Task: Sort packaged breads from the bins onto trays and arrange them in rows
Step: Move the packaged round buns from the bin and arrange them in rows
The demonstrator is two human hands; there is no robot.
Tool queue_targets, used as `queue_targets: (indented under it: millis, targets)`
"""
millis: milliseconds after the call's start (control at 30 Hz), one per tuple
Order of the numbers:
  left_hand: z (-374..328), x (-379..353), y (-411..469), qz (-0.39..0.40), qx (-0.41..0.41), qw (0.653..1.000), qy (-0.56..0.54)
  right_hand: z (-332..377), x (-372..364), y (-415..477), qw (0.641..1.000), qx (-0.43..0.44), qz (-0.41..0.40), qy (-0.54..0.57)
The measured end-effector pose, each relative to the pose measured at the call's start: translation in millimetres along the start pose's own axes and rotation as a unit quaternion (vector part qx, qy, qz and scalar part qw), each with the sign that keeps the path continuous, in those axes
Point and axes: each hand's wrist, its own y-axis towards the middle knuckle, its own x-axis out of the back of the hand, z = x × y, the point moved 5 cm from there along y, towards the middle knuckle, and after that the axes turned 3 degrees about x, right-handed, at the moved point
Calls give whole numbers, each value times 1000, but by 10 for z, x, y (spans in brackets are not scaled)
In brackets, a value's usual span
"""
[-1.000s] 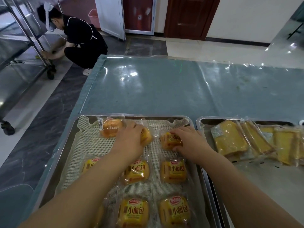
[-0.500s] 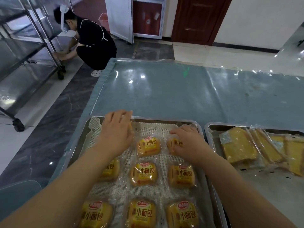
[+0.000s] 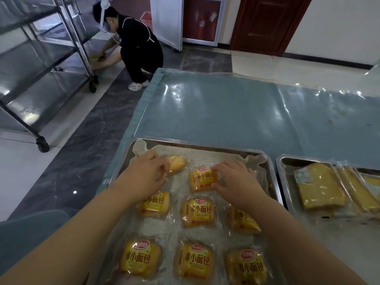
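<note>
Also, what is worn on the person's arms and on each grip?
Nothing that shows: both forearms are bare, with no sleeves in view, and the left grip and right grip have no visible gloves, rings or watch.

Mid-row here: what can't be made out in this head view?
1. Far right slot of the left tray: covered by the right hand.
2. Label of the bun packet at the left hand: not showing, partly under fingers.
3. Right tray contents: cut off by the right frame edge.
</note>
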Motion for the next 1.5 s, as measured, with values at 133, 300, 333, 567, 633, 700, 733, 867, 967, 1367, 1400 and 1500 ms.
queue_targets:
  millis: [133, 300, 333, 567, 633, 700, 733, 867, 967, 1367, 1400, 1500]
  targets:
    - [16, -36, -54, 2, 29, 998, -48, 7, -21, 13, 1000, -4, 6, -16]
    - [18, -132, -29, 26, 59, 997, -31, -18, -66, 41, 999, -16, 11, -32]
    - [23, -148, -14, 23, 73, 997, -22, -24, -74, 45, 999, -18, 11, -34]
    - [2, -163, 33, -14, 115, 989, -87, -44, -81, 53, 999, -25, 8, -26]
    - [26, -103, 25, -58, 139, 984, -90, -45, -81, 50, 999, -26, 9, -24]
    - [46, -36, 18, -85, 172, 978, -86, -45, -82, 44, 999, -26, 7, -23]
    - [38, -3, 16, -88, 178, 976, -84, -43, -82, 41, 999, -26, 6, -22]
    - [14, 85, 40, -74, 175, 982, -15, -35, -82, 24, 999, -27, 1, -18]
    - [44, 91, 99, -3, 110, 989, 97, -36, -82, 23, 999, -27, 2, -22]
    - [-33, 58, 288, 140, -130, 936, 297, 19, -86, 93, 999, -7, 19, -26]
    - [-30, 57, 296, 133, -129, 938, 292, 27, -94, 98, 999, 0, 25, -32]
    - [7, 76, 291, 109, -102, 952, 269, 46, -102, 127, 998, 12, 36, -51]
